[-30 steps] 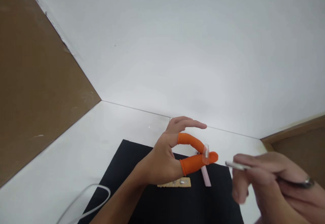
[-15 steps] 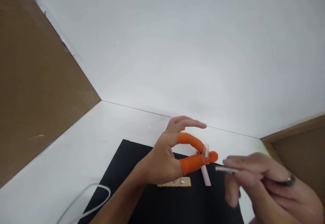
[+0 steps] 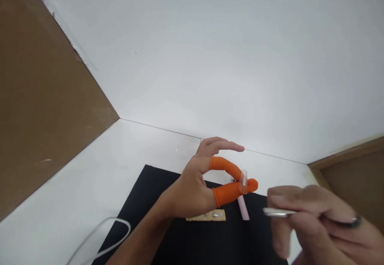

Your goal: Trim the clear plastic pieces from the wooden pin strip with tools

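In the head view, my left hand [image 3: 193,189] wears orange finger cots [image 3: 228,194] on thumb and index finger. These two fingers pinch a small clear curved piece [image 3: 243,182], shaped like a false nail. To the right, my right hand [image 3: 321,221] is blurred and grips a slim silvery metal tool [image 3: 279,212], whose tip points left toward the clear piece without touching it. The tool's exact kind does not show. Below my left hand lies a tan strip [image 3: 221,218] bearing clear pieces, partly covered by the hand. A pink bar [image 3: 244,209] lies beside it.
A black mat [image 3: 204,245] lies under both hands on the white surface [image 3: 129,153]. At the lower left a white cable [image 3: 112,218] loops over the mat's edge. White wall [image 3: 225,57] rises behind, with brown panels [image 3: 54,89] at the sides.
My right hand has moved slightly to the right and down with the metal tool, away from the clear piece. The left hand has stayed in place.
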